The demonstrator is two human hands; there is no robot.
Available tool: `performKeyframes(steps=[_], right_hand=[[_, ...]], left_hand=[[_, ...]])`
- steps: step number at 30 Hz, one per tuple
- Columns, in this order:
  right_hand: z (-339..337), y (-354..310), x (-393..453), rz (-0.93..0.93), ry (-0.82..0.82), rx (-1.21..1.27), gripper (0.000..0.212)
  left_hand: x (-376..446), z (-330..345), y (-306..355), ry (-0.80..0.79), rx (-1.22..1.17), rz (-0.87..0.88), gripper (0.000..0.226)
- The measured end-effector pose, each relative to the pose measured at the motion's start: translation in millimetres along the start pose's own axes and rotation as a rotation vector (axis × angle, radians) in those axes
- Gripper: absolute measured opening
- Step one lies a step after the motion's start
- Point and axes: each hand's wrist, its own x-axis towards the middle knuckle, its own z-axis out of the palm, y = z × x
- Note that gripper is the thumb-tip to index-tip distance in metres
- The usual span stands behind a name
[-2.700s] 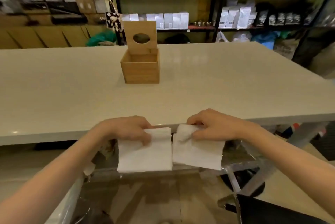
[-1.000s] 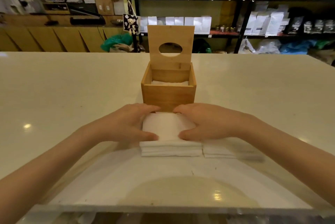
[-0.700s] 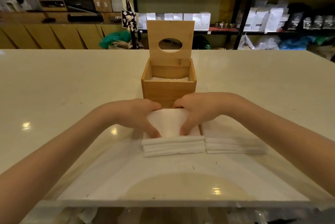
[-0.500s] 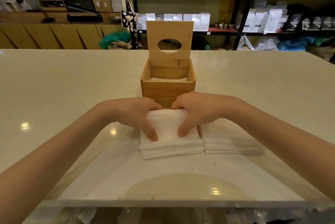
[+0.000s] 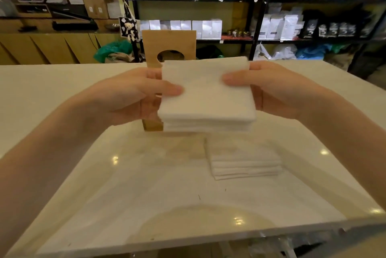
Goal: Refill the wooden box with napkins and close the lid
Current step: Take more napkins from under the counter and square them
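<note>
Shelves of pale bags line the wall behind my white table (image 5: 83, 174). I hold a stack of napkins (image 5: 206, 94) lifted above it, my left hand (image 5: 129, 96) and right hand (image 5: 277, 90) clamped on its two sides, thumbs on top. It hides most of the wooden box (image 5: 152, 124), whose lid (image 5: 169, 44) stands upright behind. A second stack (image 5: 242, 159) lies below, nearer me. I should keep the stack square and level, then lower it straight into the opening.

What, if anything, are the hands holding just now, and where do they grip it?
A napkin stack, lifted: left hand and right hand pinch its opposite side edges, thumbs on top.
</note>
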Motion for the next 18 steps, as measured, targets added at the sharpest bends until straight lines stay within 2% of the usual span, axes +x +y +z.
performKeyframes(steps=[4, 8, 12, 15, 18], right_hand=[[-26.7, 13.9, -17.8, 0.159, 0.069, 0.107, 0.036], [-42.4, 38.8, -34.9, 0.303, 0.118, 0.072, 0.033], [-44.6, 63.0, -44.8, 0.325, 0.227, -0.060, 0.012], [-41.2, 74.4, -46.5, 0.262, 0.328, -0.145, 0.018], [-38.0, 79.5, -48.0, 0.217, 0.349, -0.253, 0.031]], left_hand=[[17.9, 27.7, -18.7, -0.055, -0.187, -0.052, 0.036], [30.2, 51.4, -43.6, -0.044, -0.244, -0.103, 0.035], [36.3, 68.4, -64.1, 0.089, -0.114, -0.083, 0.055], [39.9, 74.6, -73.8, 0.174, 0.001, -0.034, 0.057], [41.9, 74.2, -80.5, 0.212, 0.108, 0.001, 0.047]])
